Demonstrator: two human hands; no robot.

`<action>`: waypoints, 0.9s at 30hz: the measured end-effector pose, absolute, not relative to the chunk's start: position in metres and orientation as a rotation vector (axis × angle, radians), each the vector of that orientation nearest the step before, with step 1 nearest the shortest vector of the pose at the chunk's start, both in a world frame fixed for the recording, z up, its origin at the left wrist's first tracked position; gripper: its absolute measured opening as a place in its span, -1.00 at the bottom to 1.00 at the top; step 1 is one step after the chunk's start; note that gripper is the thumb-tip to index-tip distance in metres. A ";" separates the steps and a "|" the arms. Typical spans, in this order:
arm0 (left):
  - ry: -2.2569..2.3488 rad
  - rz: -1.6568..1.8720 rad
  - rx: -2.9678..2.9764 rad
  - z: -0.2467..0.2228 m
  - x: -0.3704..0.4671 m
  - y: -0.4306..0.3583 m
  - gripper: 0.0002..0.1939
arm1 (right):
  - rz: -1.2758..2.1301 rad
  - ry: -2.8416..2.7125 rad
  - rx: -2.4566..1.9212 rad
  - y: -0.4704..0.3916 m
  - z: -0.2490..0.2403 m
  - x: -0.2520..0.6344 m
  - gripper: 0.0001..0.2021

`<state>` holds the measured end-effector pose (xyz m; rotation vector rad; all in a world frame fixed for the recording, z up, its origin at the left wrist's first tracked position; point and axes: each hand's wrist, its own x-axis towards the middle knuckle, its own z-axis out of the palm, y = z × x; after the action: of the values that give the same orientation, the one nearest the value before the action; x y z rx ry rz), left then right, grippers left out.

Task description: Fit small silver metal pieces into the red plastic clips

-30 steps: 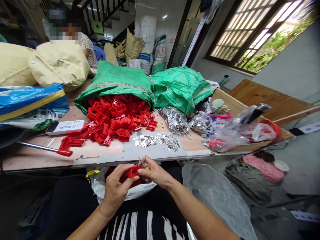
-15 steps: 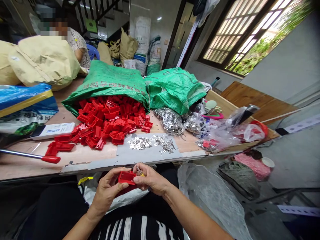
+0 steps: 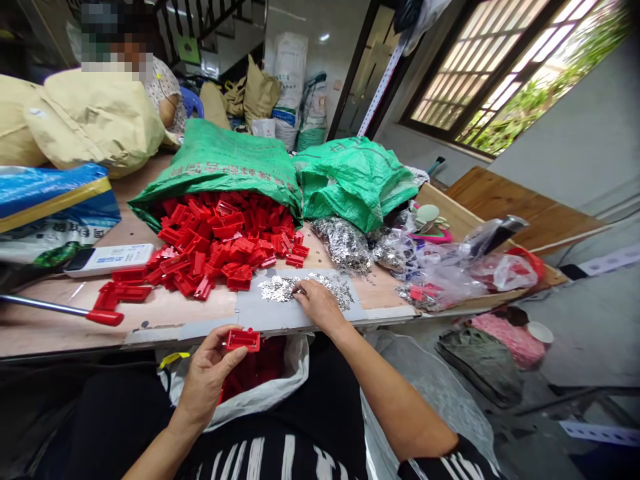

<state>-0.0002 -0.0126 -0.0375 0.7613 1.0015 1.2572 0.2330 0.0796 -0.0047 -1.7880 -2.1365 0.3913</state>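
My left hand (image 3: 210, 363) is closed on a small red plastic case (image 3: 243, 340), its open side up, over a white sack (image 3: 296, 373) with more red pieces inside. Up on the table, my right hand (image 3: 320, 303) reaches into a spread of small silvery metal pieces (image 3: 277, 288) on a grey sheet (image 3: 255, 317). Its fingers are pinched together at the pieces; what lies between them is hidden. Behind the sheet, a heap of like red cases (image 3: 200, 243) spills from a green woven bag (image 3: 230, 157).
Another green bag (image 3: 355, 180) stands beside plastic bags of metal parts (image 3: 343, 243). At the left are a white box-shaped device (image 3: 113, 259) and a metal rod with a red grip (image 3: 105, 317). A person (image 3: 165, 93) sits beyond pale sacks (image 3: 95, 120).
My right hand has left the red case, where it held a thin pointed tool with yellow on it, and moved up to the metal pieces. My left hand has shifted slightly left with the case.
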 end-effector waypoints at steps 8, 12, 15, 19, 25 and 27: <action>1.007 1.271 0.746 -0.037 -0.001 -0.013 -0.62 | 0.390 -2.157 -1.746 0.084 -0.007 0.233 -0.96; 1.004 1.265 0.728 -0.037 0.000 -0.013 -0.62 | 0.382 -2.125 -1.736 0.083 -0.010 0.235 -0.95; 1.008 1.264 0.685 -0.033 0.000 -0.013 -0.62 | 0.392 -2.090 -1.704 0.081 -0.011 0.238 -0.90; 0.979 1.269 0.584 -0.026 0.000 -0.012 -0.65 | 0.391 -2.045 -1.657 0.079 -0.010 0.242 -0.91; 0.889 1.232 0.539 -0.020 0.003 -0.012 -0.62 | 0.498 -1.904 -1.647 0.070 -0.005 0.246 -0.92; 0.885 1.224 0.537 -0.019 0.005 -0.011 -0.57 | 0.602 -1.859 -1.597 0.065 -0.002 0.244 -0.96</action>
<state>0.0046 -0.0112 -0.0190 0.5374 0.8854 1.2240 0.2439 0.0645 -0.0019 -1.5966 -1.8589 0.6015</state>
